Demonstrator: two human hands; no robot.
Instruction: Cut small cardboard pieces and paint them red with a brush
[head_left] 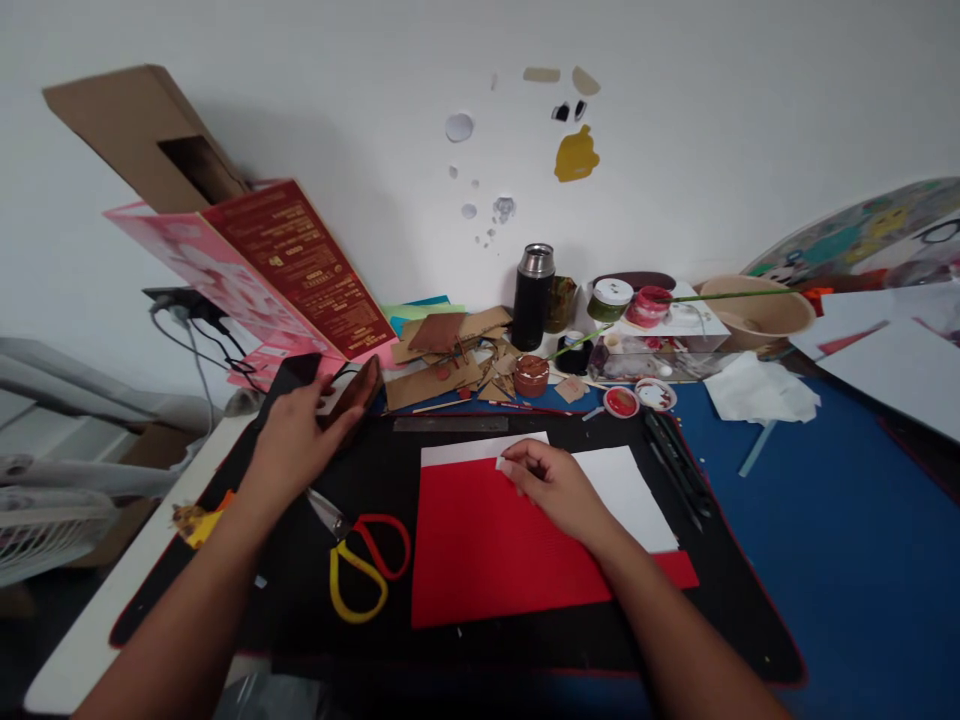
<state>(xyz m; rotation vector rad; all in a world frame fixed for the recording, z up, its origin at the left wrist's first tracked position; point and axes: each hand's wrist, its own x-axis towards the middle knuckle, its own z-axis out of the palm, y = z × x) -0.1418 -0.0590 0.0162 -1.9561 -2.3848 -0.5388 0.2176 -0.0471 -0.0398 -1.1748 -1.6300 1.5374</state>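
Note:
My left hand (296,435) reaches to the back left of the black mat (285,580), its fingers curved round a brown object (361,392) that I cannot clearly make out. Over the red sheet (487,550), my right hand (551,485) pinches a small white piece (500,463) between thumb and fingertips. White paper (622,490) lies to the right of that hand and shows along the red sheet's back edge. Scissors (345,540) with one red and one yellow handle lie between my forearms, blades pointing toward my left hand.
A clear ruler (450,424) lies behind the red sheet. Cardboard scraps (435,380), a black flask (532,300) and paint jars (532,375) line the wall side. Dark pens (675,465) lie right. A pink and red box (277,270) stands back left.

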